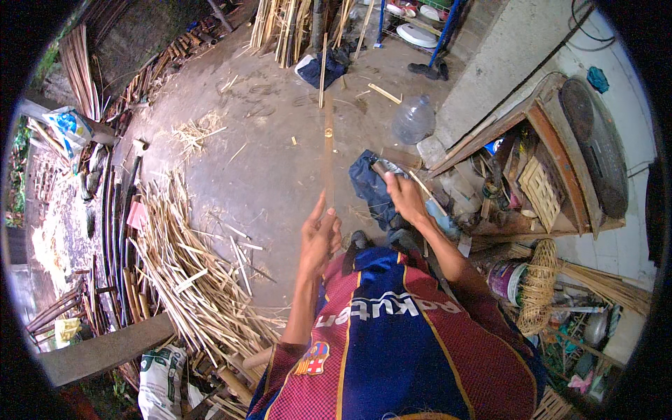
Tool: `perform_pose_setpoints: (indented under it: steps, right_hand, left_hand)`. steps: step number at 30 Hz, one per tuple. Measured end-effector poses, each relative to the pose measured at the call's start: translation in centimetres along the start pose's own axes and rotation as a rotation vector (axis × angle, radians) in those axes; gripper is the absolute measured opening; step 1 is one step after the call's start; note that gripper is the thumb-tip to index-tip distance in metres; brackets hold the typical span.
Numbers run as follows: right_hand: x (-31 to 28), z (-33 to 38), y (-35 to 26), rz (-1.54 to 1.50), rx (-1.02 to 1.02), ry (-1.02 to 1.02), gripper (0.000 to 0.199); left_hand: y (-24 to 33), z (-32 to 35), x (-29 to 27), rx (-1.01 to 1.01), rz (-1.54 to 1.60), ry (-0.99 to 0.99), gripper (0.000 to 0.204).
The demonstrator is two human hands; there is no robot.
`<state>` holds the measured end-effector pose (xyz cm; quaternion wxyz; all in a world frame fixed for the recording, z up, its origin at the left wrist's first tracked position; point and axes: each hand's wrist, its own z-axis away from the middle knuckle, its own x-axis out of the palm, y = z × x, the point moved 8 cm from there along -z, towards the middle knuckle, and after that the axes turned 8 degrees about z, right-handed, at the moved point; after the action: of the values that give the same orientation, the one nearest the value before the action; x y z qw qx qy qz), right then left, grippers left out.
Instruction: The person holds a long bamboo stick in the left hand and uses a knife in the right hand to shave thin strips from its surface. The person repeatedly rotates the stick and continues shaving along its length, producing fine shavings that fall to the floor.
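Observation:
My left hand (320, 234) is closed at the near end of a long, thin bamboo strip (329, 157). The strip runs straight away from me over the floor, blurred along part of its length and with a node partway along. To its right, my right hand (406, 199) is wrapped round a short, dark, metal-looking tool (380, 168). That tool's exact kind is hard to make out, as the fingers cover its near part. It is apart from the strip. Dark blue cloth (371, 189) lies below and beside my right hand.
A big heap of split bamboo strips (189, 273) spreads at the left. Bundles of bamboo (283, 31) stand at the far side near a blue rack (442, 35). A clear plastic jug (414, 119) and a cluttered wooden cabinet (553, 147) are at the right.

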<state>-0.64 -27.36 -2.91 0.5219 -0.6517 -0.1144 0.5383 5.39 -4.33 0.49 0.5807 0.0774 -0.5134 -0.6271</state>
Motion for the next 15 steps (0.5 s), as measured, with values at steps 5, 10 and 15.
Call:
perform_pose_setpoints:
  steps: [5, 10, 15]
  right_hand:
    - [1.2, 1.3, -4.8, 0.456, -0.376, -0.3, 0.063]
    - [-1.8, -4.9, -1.6, 0.289, -0.161, -0.018, 0.074]
    - [-0.2, -4.0, -1.6, 0.363, -0.188, -0.222, 0.074]
  left_hand:
    - [-0.7, -0.4, 1.2, -0.095, -0.047, 0.06, 0.063]
    - [-0.3, 1.7, 2.0, -0.091, -0.135, 0.029, 0.061]
    - [0.1, 2.8, 1.7, -0.107, -0.094, 0.064, 0.059]
